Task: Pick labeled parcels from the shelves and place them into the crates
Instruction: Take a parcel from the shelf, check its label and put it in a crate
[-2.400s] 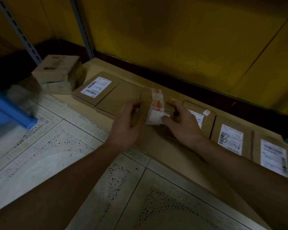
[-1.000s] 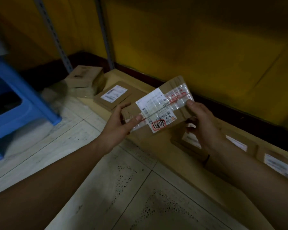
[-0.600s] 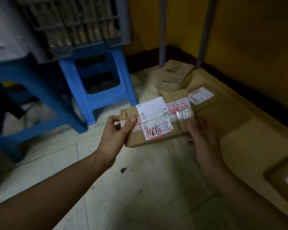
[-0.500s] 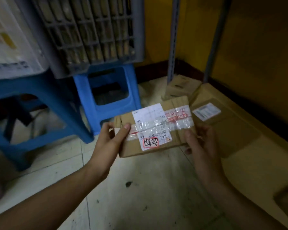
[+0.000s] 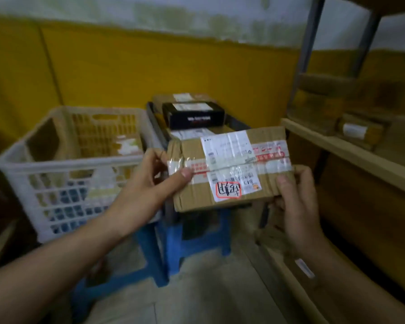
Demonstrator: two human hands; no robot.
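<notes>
The biggest thing I see is the yellow wall in front of me. On my right are the shelves, and more parcels sit on them. On my left is a white crate with holes in its sides. It has some things inside, but they are too blurry for me to tell what. Just beside it is a dark crate on a blue stool. A black box lies on top of the parcels in that crate.

I hold one brown parcel up in the air, in front of the dark crate. It is not in a crate yet. My left hand grips its left end, with my thumb pressed on the tape. My right hand grips its right end, thumb on top too. A white label is on the parcel, and a little red stamp is near the bottom.

I think the job is partly done. Some parcels are in the dark crate. This one must go in next, and I cannot tell which crate it belongs in. The parcels on the shelves are left to pick.
</notes>
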